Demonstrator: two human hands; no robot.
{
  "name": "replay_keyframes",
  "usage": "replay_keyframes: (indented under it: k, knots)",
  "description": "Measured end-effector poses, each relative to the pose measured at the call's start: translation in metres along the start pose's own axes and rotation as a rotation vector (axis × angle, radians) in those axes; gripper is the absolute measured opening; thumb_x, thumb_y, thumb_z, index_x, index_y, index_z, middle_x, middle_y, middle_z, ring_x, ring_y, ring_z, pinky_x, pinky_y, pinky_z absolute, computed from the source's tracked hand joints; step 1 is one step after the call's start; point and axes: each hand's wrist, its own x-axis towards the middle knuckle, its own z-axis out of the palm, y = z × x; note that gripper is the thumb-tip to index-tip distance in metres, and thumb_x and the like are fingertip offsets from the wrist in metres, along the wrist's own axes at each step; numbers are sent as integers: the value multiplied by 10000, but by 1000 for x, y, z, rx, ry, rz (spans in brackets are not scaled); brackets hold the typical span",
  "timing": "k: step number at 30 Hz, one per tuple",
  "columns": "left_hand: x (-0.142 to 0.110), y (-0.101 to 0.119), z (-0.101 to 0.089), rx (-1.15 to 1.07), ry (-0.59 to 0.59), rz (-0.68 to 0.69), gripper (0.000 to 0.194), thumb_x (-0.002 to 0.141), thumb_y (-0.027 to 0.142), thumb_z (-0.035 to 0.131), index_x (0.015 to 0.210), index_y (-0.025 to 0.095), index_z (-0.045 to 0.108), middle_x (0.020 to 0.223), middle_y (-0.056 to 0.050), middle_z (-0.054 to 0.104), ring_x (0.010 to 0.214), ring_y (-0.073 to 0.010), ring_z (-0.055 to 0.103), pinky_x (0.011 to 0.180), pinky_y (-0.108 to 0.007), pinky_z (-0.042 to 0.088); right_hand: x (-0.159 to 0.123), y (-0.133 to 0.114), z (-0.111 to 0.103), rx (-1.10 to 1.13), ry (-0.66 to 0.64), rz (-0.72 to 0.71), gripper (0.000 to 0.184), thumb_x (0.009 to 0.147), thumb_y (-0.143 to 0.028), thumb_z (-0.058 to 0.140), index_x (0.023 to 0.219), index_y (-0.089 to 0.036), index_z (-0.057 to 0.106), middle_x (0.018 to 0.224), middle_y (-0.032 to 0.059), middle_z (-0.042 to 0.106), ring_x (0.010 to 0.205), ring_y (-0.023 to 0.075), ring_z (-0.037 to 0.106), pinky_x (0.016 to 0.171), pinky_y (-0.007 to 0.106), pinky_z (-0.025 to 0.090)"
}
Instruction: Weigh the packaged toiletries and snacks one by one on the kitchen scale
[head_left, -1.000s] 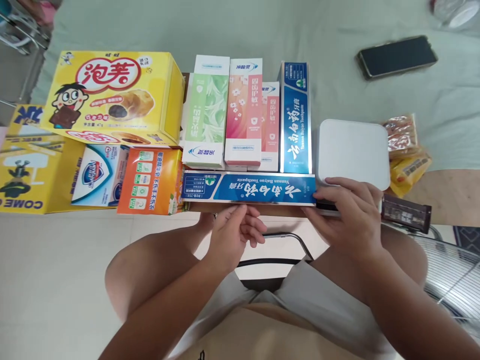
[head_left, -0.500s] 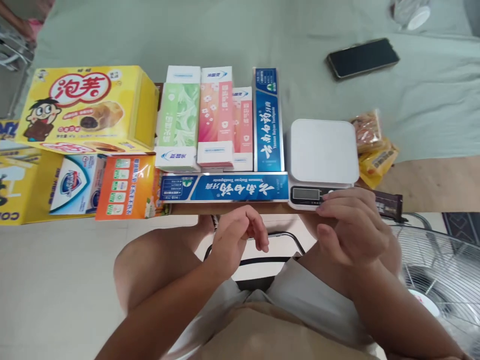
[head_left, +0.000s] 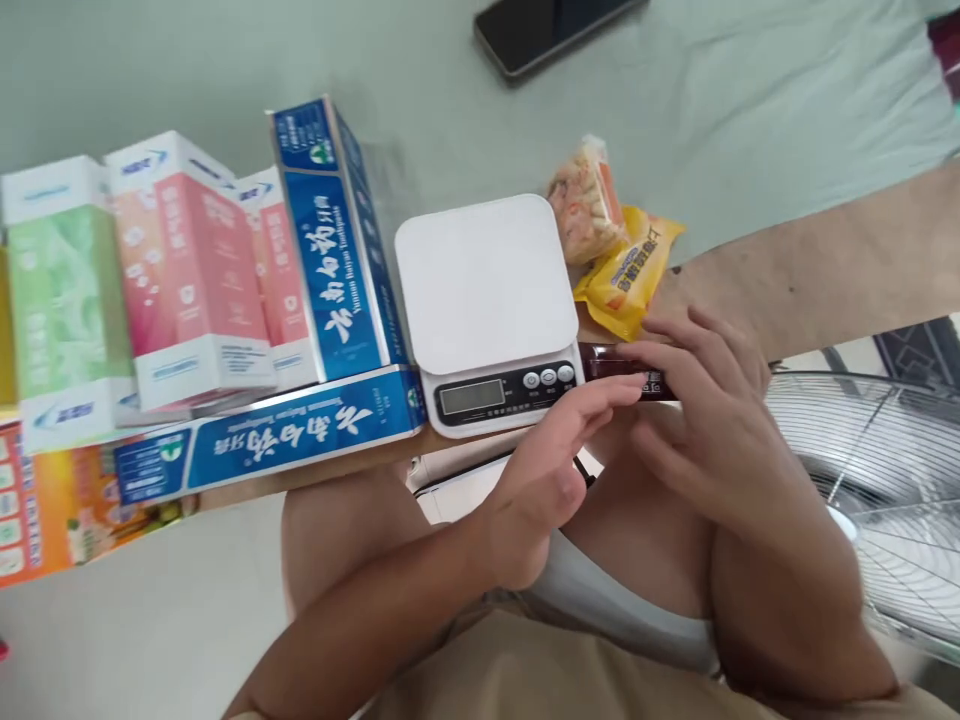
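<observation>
My right hand (head_left: pixel 697 420) reaches over a dark brown wrapped snack bar (head_left: pixel 606 360), fingers spread and bent; whether they touch its wrapper I cannot tell. Held flat with fingers stretched out, my left hand (head_left: pixel 551 480) hovers at the front edge near the bar, nothing in it. Left of the bar stands a white kitchen scale (head_left: pixel 487 285) with its display and buttons facing me and a bare platform. Behind the bar lie a yellow snack packet (head_left: pixel 634 265) and a clear packet of pale snack pieces (head_left: pixel 585 210).
A blue toothpaste box (head_left: pixel 277 430) lies along the front edge, another blue toothpaste box (head_left: pixel 337 260) behind it. Further left are pink (head_left: pixel 202 270) and green (head_left: pixel 67 290) boxes and an orange box (head_left: pixel 52 510). A phone (head_left: pixel 555 35) lies at the back; a fan (head_left: pixel 900 480) stands at right.
The view has swung right. My right hand has left the scale's front and moved right over the brown bar. My left hand has moved right with its fingers straightened.
</observation>
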Motion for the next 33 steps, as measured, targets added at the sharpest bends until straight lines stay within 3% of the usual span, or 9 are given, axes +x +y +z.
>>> replay_keyframes:
  k: [3, 6, 12, 18, 21, 23, 25, 29, 33]
  knots:
    - [11, -2, 5, -7, 8, -21, 532, 945, 598, 657, 1345, 248, 663, 1571, -103, 607, 1539, -293, 506, 1335, -433, 370, 0, 5, 1, -32, -61, 39, 464, 882, -158, 562, 1312, -318, 630, 1445, 84, 657, 1489, 432, 506, 1200, 691, 391]
    - [17, 0, 8, -10, 7, 0, 489, 963, 576, 649, 1310, 233, 679, 1520, -114, 641, 1499, -292, 548, 1315, -428, 401, 2, 8, -1, -11, -62, 61, 364, 934, -197, 544, 1271, -299, 635, 1336, 92, 706, 1402, 400, 574, 1162, 626, 441]
    - [7, 0, 11, -19, -24, 81, 499, 979, 585, 630, 1288, 198, 692, 1455, -139, 680, 1445, -314, 589, 1293, -467, 420, 2, 2, -2, -97, -74, 73, 298, 965, -389, 528, 1209, -278, 660, 1171, 110, 706, 1046, 350, 657, 872, 521, 546]
    - [-22, 16, -5, 110, -18, 230, 504, 978, 620, 626, 1225, 189, 717, 1309, -135, 724, 1333, -316, 655, 1190, -471, 503, 3, -23, -22, -136, -148, 458, 507, 726, -482, 562, 1175, -292, 703, 1189, 138, 665, 1082, 397, 699, 924, 610, 552]
    - [-31, 42, -14, 399, -9, 341, 354, 1013, 506, 592, 1065, 178, 714, 1095, -117, 762, 1079, -267, 737, 992, -413, 596, 13, -45, -44, -168, -87, 660, 612, 588, -489, 581, 1149, -280, 706, 1236, 161, 679, 1086, 396, 700, 913, 599, 558]
    - [-31, 64, -16, 708, 57, 356, 219, 993, 363, 577, 967, 176, 687, 944, -82, 746, 898, -223, 720, 852, -368, 603, 28, -63, -55, -142, -22, 660, 605, 548, -476, 598, 1114, -286, 703, 1218, 147, 703, 1102, 392, 693, 947, 610, 547]
    - [-28, 84, -14, 1068, 157, 286, 188, 967, 312, 563, 958, 170, 686, 923, -79, 735, 882, -234, 696, 846, -393, 598, 52, -82, -59, -61, 23, 586, 555, 549, -428, 616, 1079, -279, 693, 1145, 120, 720, 1136, 377, 685, 1014, 608, 532]
    - [-16, 98, -3, 1609, 249, 32, 351, 977, 351, 602, 1230, 132, 707, 1338, -212, 678, 1365, -431, 586, 1125, -612, 509, 106, -107, -47, -16, 58, 512, 517, 669, -269, 675, 1185, -238, 652, 1117, 81, 666, 1079, 285, 666, 1032, 552, 535]
    - [-6, 86, 1, 1806, 183, -177, 712, 881, 330, 791, 1544, 241, 546, 1720, -269, 337, 1609, -606, 222, 1221, -785, 323, 129, -106, -23, 48, 20, 486, 507, 739, -204, 685, 1241, -236, 624, 1112, 59, 641, 982, 230, 623, 1002, 524, 524]
